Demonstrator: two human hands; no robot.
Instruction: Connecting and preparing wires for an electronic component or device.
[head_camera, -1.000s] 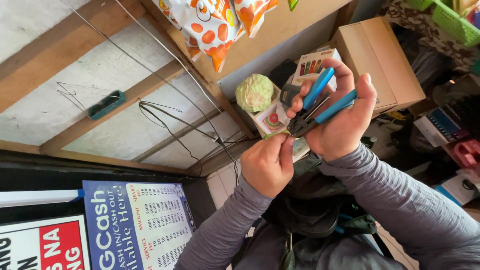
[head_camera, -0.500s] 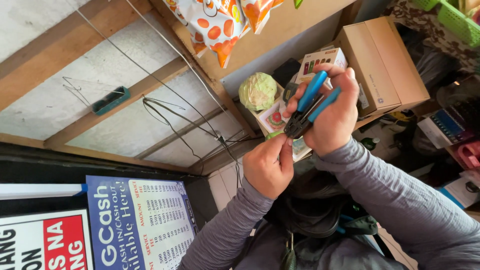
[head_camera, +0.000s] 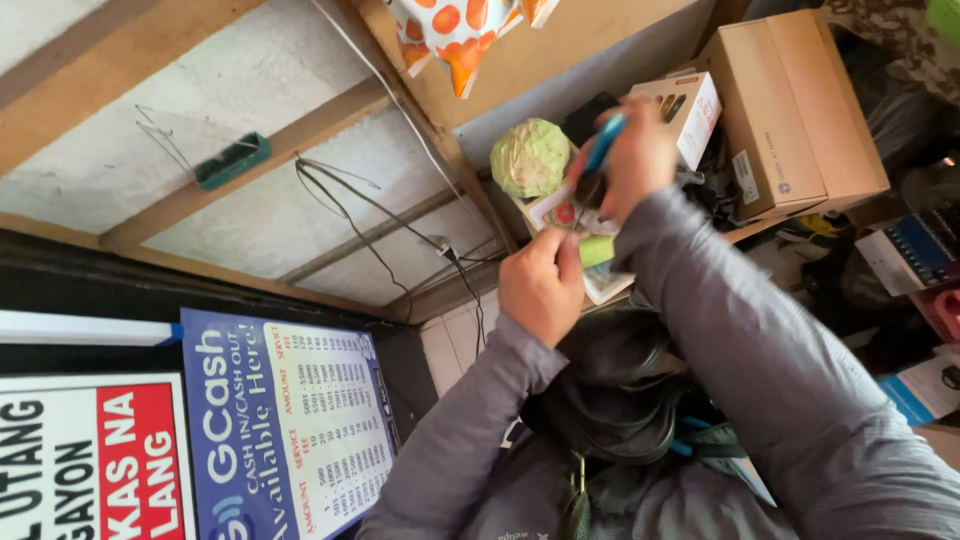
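Right hand (head_camera: 640, 160) clamped on blue-handled pliers (head_camera: 603, 150), raised overhead. Left hand (head_camera: 541, 285) just below it, fingers pinched shut; on what, cannot tell. Pliers: black head mostly hidden behind right hand, 1 blue grip showing. Risk: the head could slip off its hidden bite, jerking toward dangling black wires (head_camera: 350, 205) left of hands.
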